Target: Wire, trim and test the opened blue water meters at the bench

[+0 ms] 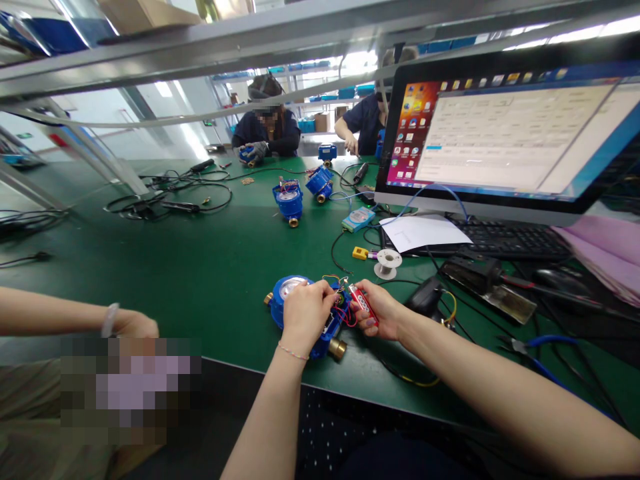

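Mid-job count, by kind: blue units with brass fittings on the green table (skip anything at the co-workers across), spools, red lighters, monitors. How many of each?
Blue units: 4, one under the left hand, three farther back
Spool: 1
Red lighter, in the right hand: 1
Monitor: 1
Total: 7

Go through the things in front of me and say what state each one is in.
Nearest blue meter: on the green table, wires exposed
Left hand: on the meter, fingers bent; grip unclear
Right hand: closed around the red lighter
Red lighter: held beside the wires; flame unclear
Monitor: on, window open
Keyboard: partly covered by white paper
Spool: upright
Blue-handled pliers: handles apart
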`<move>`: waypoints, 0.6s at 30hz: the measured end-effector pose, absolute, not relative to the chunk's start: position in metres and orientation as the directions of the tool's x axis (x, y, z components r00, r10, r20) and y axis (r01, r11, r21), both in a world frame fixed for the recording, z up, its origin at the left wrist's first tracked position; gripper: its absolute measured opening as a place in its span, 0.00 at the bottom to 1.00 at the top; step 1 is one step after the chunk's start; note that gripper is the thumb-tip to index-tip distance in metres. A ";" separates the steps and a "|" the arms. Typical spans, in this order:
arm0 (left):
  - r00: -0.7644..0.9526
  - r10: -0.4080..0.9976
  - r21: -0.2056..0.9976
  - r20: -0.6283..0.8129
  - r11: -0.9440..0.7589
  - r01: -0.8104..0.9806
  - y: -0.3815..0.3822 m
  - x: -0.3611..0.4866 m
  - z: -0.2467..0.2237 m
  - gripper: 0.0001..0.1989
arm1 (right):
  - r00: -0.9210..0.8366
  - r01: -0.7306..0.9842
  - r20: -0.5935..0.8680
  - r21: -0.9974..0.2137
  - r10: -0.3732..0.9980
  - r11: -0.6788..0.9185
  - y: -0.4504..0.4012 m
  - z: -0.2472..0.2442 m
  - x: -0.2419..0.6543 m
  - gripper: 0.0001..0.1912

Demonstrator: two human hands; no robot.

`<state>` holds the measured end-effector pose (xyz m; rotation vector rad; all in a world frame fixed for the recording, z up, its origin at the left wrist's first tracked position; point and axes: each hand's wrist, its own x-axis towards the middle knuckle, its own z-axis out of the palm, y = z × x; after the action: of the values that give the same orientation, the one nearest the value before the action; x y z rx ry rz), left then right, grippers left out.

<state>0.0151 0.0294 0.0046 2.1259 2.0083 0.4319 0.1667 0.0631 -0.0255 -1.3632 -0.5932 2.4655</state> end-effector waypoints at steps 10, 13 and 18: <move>0.037 0.997 0.345 0.074 -0.061 0.936 0.030 0.015 0.004 0.09 | -0.525 -0.032 -0.744 -0.469 0.414 -0.883 0.064 -0.026 0.165 0.21; 0.036 0.996 0.341 0.082 -0.062 0.938 0.030 0.015 0.003 0.08 | -0.518 -0.033 -0.744 -0.475 0.422 -0.879 0.063 -0.026 0.165 0.23; 0.035 0.996 0.350 0.081 -0.061 0.935 0.031 0.015 0.002 0.08 | -0.511 -0.012 -0.749 -0.486 0.423 -0.874 0.064 -0.027 0.166 0.27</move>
<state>0.0152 0.0306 0.0023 2.1048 2.0030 0.4500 0.1661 0.0636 -0.0268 -1.3881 -0.6256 2.4480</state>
